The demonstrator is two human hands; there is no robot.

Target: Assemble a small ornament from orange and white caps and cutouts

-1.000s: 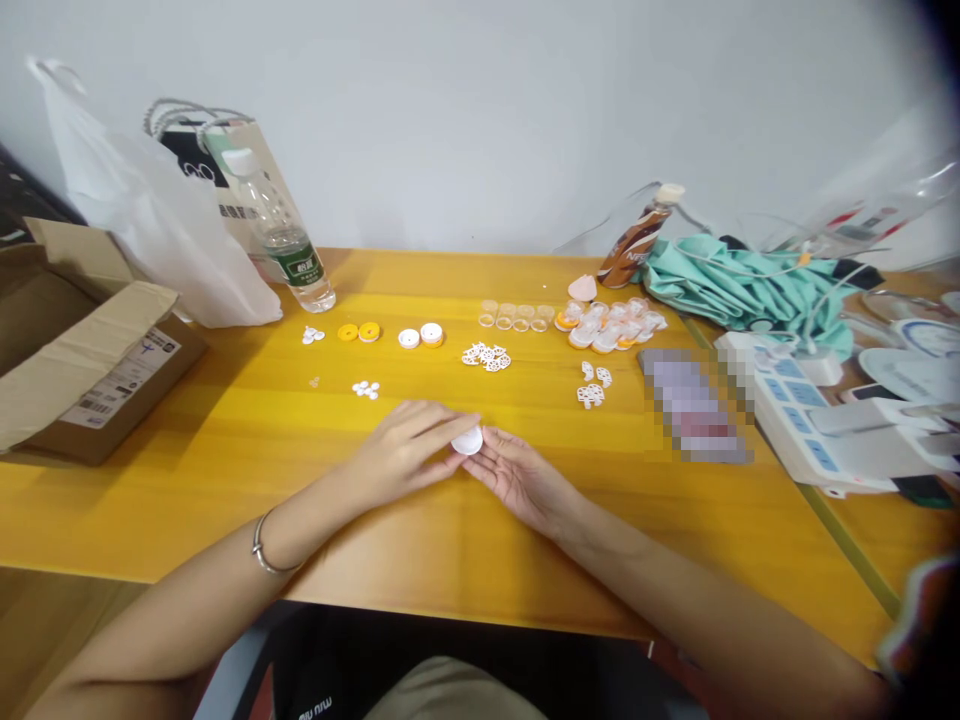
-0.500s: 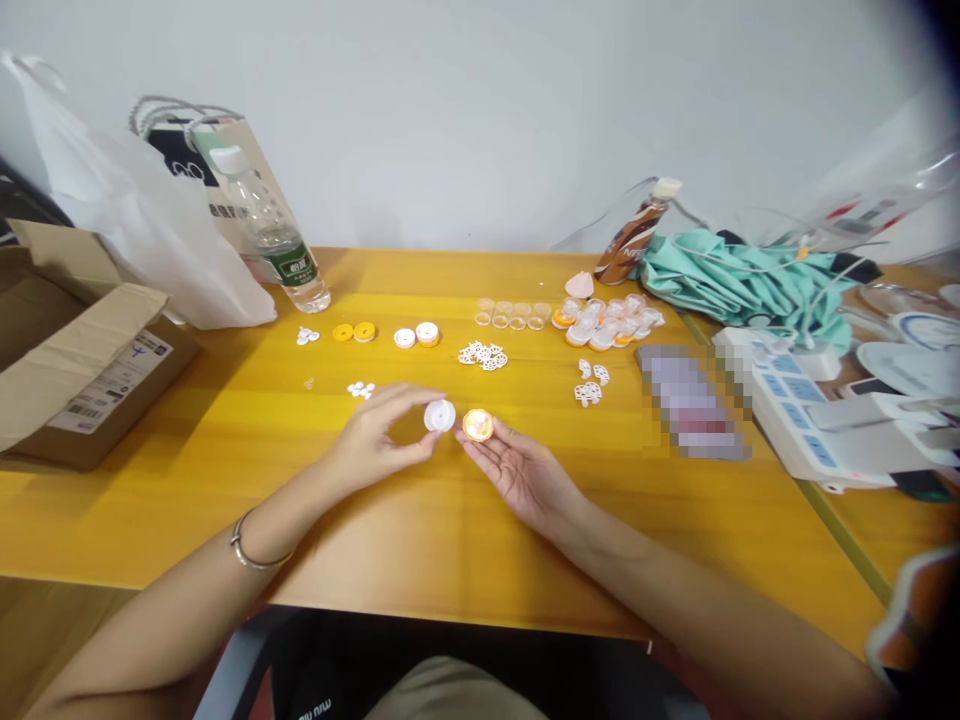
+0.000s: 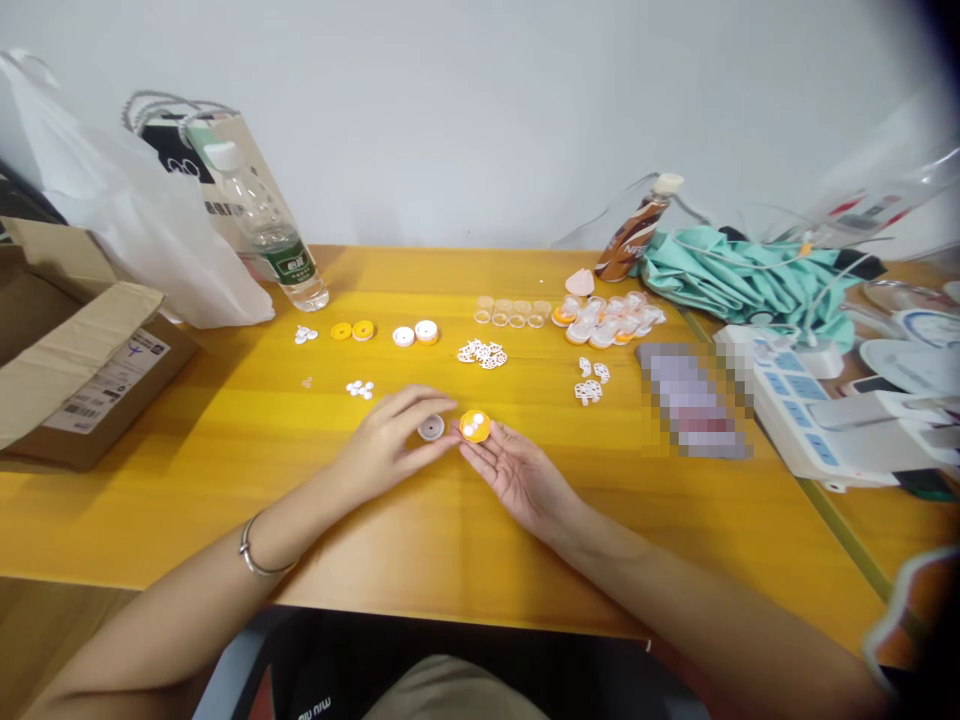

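My right hand holds an orange round cap at its fingertips, palm turned up. Small white discs lie inside the cap. My left hand arches over a white round cap that appears to rest on the table in its shade. Thumb and fingers of that hand are apart, their tips close to the left side of the orange cap. Beyond my hands are loose white discs, a heap of white openwork pieces, two orange rings and white caps.
Clear cups and assembled clear-and-orange pieces stand farther back. A water bottle, a cardboard box and a white bag are on the left. At right are a blurred flat object, a power strip and green cloth.
The white cap has left my left hand's fingertip grip and sits lower, under the hand. My left fingers have moved right toward the orange cap, which has tilted and shows white discs more plainly.
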